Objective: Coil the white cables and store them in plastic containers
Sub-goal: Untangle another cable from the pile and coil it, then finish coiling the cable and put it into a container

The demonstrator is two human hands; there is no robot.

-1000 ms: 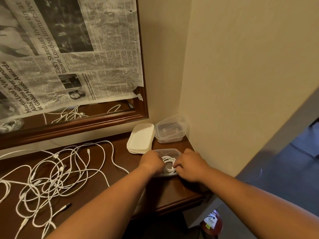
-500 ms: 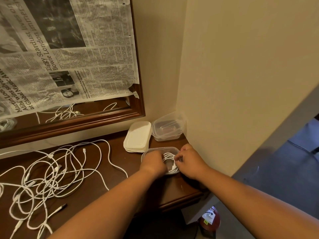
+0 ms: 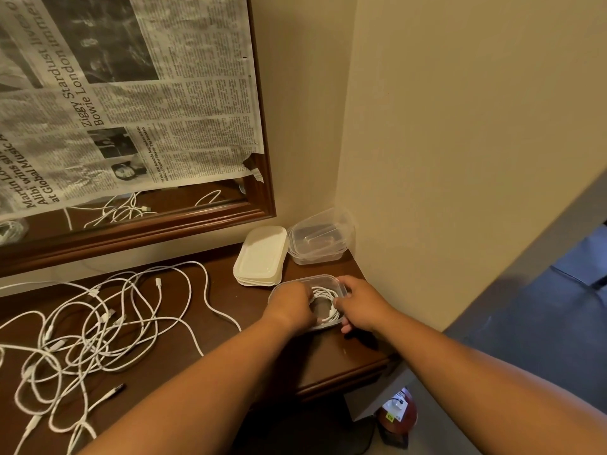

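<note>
Left hand (image 3: pixel 290 305): fingers dip into container (image 3: pixel 328 278), tips hidden under knuckles; cannot tell if pinching or pressing. Right hand (image 3: pixel 363 303): fingers curled round container's right wall, thumb inside beside coiled cable (image 3: pixel 323 295). Step, likely: seating coil flat. Next calls for lid from lids (image 3: pixel 261 256) just beyond, then fresh cable from loose cables (image 3: pixel 92 330) left on desk (image 3: pixel 230 290).

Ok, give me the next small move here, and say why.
Probably draw the left hand out and take the top lid from the lid stack just behind. The coiled cable already lies inside the clear container, which the right hand holds at its right wall, and the container has no lid on. Many loose cables wait on the desk.
</note>
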